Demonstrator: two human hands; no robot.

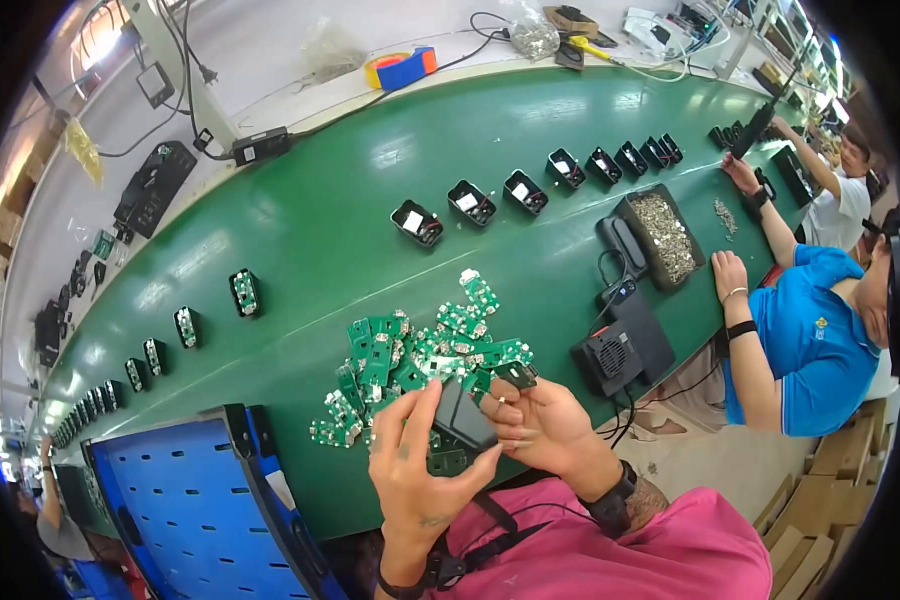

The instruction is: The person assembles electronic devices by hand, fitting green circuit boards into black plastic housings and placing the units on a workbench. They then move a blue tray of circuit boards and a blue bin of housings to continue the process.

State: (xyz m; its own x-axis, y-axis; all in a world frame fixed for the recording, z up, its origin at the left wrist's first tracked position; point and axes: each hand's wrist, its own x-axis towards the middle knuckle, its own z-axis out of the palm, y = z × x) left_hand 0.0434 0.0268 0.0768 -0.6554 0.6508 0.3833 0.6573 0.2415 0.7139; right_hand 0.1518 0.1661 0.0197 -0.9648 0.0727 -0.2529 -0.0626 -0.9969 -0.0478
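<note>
My left hand [410, 465] is closed around the side of a black plastic housing [463, 418], thumb on the near side and fingers on the far side. Close on its right, my right hand [550, 425] pinches a small dark green circuit board [515, 374] at its fingertips. The lower fingers of that hand curl beside the housing; whether they touch it I cannot tell. Just beyond both hands lies a loose heap of green circuit boards [378, 355] with white and metallic parts. The inside of the housing is turned away from view.
Black housings [417, 223] line the green table [320, 215]; those on the left [245, 292] hold boards. A bin of small metal parts [665, 235] and a black vented device [615, 350] stand right. A blue slotted crate [175, 490] is near left. A co-worker [810, 330] sits at right.
</note>
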